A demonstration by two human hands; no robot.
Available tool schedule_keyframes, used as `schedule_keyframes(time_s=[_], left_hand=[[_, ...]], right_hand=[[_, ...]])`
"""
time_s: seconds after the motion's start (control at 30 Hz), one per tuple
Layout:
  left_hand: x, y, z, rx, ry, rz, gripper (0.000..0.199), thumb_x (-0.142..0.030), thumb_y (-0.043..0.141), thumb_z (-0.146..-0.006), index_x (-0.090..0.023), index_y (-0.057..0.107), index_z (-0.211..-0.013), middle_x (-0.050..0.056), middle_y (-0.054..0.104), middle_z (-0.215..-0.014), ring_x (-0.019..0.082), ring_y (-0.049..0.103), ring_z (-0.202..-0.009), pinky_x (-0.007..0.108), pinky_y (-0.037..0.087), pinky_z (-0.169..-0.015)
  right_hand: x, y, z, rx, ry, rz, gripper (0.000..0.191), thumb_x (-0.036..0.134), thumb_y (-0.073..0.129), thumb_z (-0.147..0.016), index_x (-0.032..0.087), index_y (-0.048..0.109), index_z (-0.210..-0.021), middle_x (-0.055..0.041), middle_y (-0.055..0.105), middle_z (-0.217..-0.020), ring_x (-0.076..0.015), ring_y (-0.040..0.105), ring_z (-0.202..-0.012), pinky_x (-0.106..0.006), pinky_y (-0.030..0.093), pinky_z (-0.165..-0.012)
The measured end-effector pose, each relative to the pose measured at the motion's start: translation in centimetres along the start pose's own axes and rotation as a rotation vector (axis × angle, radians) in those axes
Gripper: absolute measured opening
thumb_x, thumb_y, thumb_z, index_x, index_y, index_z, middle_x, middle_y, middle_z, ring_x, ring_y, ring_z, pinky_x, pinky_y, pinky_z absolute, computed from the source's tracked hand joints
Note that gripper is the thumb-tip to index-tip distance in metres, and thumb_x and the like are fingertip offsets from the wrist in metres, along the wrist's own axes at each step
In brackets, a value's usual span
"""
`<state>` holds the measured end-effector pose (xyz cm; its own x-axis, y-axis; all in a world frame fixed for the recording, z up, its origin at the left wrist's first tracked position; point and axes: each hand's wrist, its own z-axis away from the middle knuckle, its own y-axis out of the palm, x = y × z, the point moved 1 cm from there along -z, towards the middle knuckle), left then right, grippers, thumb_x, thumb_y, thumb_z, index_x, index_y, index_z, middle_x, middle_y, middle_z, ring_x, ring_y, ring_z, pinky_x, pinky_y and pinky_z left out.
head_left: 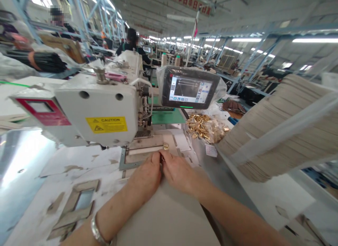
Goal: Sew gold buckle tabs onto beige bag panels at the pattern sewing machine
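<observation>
Beige panel (163,214) apparently unclamped, short of sewing head (76,112); left hand (148,172), right hand (178,170) pinch far edge, fingers closed; gold clasp (166,146) beyond; progress otherwise unclear.

The left wrist (109,217) wears a bangle (96,229) — silver.

left grip (148,172), right grip (179,171): together | beige panel (166,214): beneath | sewing machine (99,108): leftward
</observation>
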<state>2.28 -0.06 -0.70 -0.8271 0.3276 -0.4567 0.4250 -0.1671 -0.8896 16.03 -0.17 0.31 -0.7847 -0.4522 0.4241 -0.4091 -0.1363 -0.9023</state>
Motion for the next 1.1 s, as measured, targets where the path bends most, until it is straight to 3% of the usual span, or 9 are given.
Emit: schedule_keyframes(time_s=[0.27, 0.37, 0.47, 0.53, 0.67, 0.83, 1.0, 1.1], left_hand=[[1.3, -1.2, 1.0, -0.191, 0.139, -0.383, 0.023, -0.019, 0.040, -0.093, -0.017, 0.063, -0.089, 0.011, 0.069, -0.087, 0.030, 0.065, -0.089, 0.046, 0.050, -0.081], [1.6, -0.9, 1.2, -0.312, 0.201, -0.375, 0.026, -0.021, 0.044, -0.093, -0.013, 0.063, -0.108, 0.014, 0.070, -0.105, 0.029, 0.064, -0.100, 0.046, 0.050, -0.089], [1.5, 0.2, 1.6, -0.372, 0.242, -0.347, 0.043, -0.030, 0.049, -0.092, -0.008, 0.053, -0.129, 0.017, 0.062, -0.131, 0.030, 0.057, -0.121, 0.049, 0.042, -0.106], [1.7, 1.0, 1.7, -0.357, 0.191, -0.343, 0.054, -0.038, 0.049, -0.092, -0.007, 0.047, -0.137, 0.018, 0.054, -0.140, 0.032, 0.050, -0.130, 0.051, 0.039, -0.110], [2.7, 2.0, 1.4, -0.286, 0.067, -0.334, 0.063, -0.049, 0.044, -0.093, -0.009, 0.043, -0.141, 0.017, 0.046, -0.148, 0.033, 0.040, -0.139, 0.052, 0.037, -0.112], [3.7, 2.0, 0.8, -0.238, 0.061, -0.305, 0.065, -0.052, 0.037, -0.094, -0.005, 0.046, -0.138, 0.020, 0.047, -0.146, 0.033, 0.041, -0.138, 0.050, 0.036, -0.113], [3.5, 2.2, 0.6, -0.244, 0.045, -0.296, 0.066, -0.052, 0.037, -0.094, -0.003, 0.047, -0.136, 0.023, 0.048, -0.144, 0.034, 0.043, -0.137, 0.050, 0.037, -0.112], [3.6, 2.4, 0.4, -0.267, 0.051, -0.283, 0.065, -0.050, 0.038, -0.093, -0.001, 0.048, -0.135, 0.024, 0.049, -0.143, 0.034, 0.043, -0.136, 0.050, 0.037, -0.112]], right_hand=[[-3.2, 1.4, -1.2, -0.018, 0.073, -0.357, 0.012, 0.019, 0.048, -0.088, 0.019, 0.060, -0.089, -0.0003, 0.061, -0.074, -0.0150, 0.055, -0.070, -0.025, 0.038, -0.063], [-4.1, 1.4, -2.0, 0.032, 0.102, -0.625, 0.017, 0.032, 0.054, -0.088, 0.020, 0.058, -0.078, 0.0038, 0.049, -0.062, -0.0116, 0.044, -0.059, -0.023, 0.032, -0.055], [-4.1, 1.3, -3.0, 0.120, 0.286, -0.920, 0.029, 0.047, 0.061, -0.082, 0.020, 0.055, -0.074, 0.0061, 0.042, -0.058, -0.0086, 0.035, -0.050, -0.021, 0.025, -0.048], [-3.8, 1.0, -4.0, 0.146, 0.404, -1.003, 0.033, 0.050, 0.066, -0.077, 0.019, 0.053, -0.073, 0.0073, 0.041, -0.056, -0.0070, 0.032, -0.047, -0.020, 0.022, -0.046], [-3.6, 0.6, -6.0, 0.111, 0.483, -0.816, 0.028, 0.039, 0.066, -0.076, 0.018, 0.051, -0.066, 0.0080, 0.038, -0.051, -0.0062, 0.034, -0.046, -0.019, 0.022, -0.045], [-4.8, 0.2, -7.1, 0.127, 0.466, -0.538, 0.023, 0.031, 0.061, -0.078, 0.016, 0.054, -0.062, 0.0070, 0.042, -0.049, -0.0064, 0.038, -0.046, -0.019, 0.023, -0.044], [-5.3, -0.3, -7.4, 0.117, 0.468, -0.492, 0.024, 0.030, 0.063, -0.076, 0.016, 0.053, -0.059, 0.0071, 0.042, -0.045, -0.0056, 0.037, -0.042, -0.019, 0.023, -0.041], [-4.5, -0.7, -7.8, 0.133, 0.484, -0.707, 0.023, 0.032, 0.065, -0.076, 0.017, 0.052, -0.065, 0.0086, 0.041, -0.044, -0.0049, 0.033, -0.040, -0.018, 0.023, -0.041]])
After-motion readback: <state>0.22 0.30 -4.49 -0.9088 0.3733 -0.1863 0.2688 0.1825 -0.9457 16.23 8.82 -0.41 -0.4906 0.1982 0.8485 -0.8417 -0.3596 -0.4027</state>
